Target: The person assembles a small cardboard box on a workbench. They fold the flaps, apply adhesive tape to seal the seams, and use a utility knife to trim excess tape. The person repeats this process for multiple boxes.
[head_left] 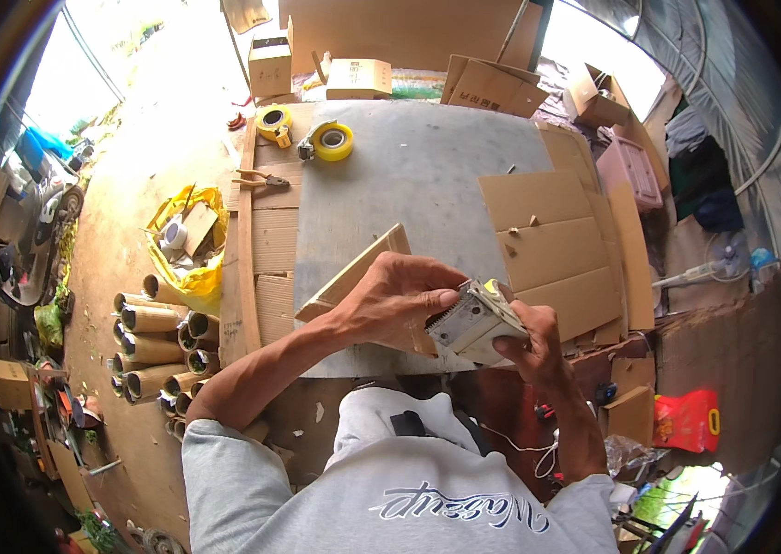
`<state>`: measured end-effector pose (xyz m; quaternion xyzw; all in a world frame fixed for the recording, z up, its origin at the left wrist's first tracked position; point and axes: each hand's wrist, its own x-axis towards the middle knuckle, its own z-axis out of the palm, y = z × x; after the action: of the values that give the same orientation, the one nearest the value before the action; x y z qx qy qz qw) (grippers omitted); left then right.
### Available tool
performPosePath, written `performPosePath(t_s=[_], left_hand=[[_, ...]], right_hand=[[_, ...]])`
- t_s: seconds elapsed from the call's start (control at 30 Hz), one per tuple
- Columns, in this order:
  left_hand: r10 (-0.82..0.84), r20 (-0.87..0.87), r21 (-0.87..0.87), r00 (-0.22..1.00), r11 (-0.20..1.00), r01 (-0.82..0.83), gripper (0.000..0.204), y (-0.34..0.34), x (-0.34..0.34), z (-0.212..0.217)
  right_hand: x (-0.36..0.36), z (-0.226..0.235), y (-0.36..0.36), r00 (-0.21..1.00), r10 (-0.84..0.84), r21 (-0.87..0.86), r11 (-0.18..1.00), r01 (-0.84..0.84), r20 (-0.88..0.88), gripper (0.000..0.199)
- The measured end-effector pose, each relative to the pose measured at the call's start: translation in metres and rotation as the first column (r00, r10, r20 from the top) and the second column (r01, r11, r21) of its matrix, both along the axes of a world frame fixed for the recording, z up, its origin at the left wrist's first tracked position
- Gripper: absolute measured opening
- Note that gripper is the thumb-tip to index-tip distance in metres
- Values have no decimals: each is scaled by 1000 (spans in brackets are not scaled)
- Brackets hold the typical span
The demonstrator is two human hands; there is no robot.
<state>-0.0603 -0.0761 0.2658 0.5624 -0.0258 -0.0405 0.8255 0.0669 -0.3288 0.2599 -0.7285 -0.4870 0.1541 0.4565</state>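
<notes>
My right hand is closed around a pale tape dispenser with a toothed edge, held above the near edge of the table. A bit of yellow-green shows at the dispenser's top. My left hand comes in from the left, thumb and fingers pinched together against the dispenser's front end; what lies between them is hidden. Beneath my left forearm and hand is a cardboard box, partly covered by them, on the grey tabletop.
Two yellow tape rolls and pliers lie at the table's far left. Flattened cardboard covers its right side. On the floor at left are a yellow bag of scraps and stacked cardboard tubes. A pink bin stands right.
</notes>
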Motion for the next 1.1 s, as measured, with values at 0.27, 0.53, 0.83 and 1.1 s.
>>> performPosePath(t_s=[0.27,0.53,0.83,1.1], left_hand=[[131,-18,20,991,991,-131,28,47,19,-4],[393,110,80,913,912,-402,13,76,23,-5],[602,195,114,774,770,-628,22,82,24,-16],[591,416,178,691,692,-699,40,88,27,-10]], right_hand=[[10,37,47,998,60,-114,992,-59,3,51],[20,53,96,988,54,-175,981,-79,-145,55],[24,47,121,945,-3,-156,986,-50,-326,56],[27,62,127,997,2,-210,977,-18,-78,60]])
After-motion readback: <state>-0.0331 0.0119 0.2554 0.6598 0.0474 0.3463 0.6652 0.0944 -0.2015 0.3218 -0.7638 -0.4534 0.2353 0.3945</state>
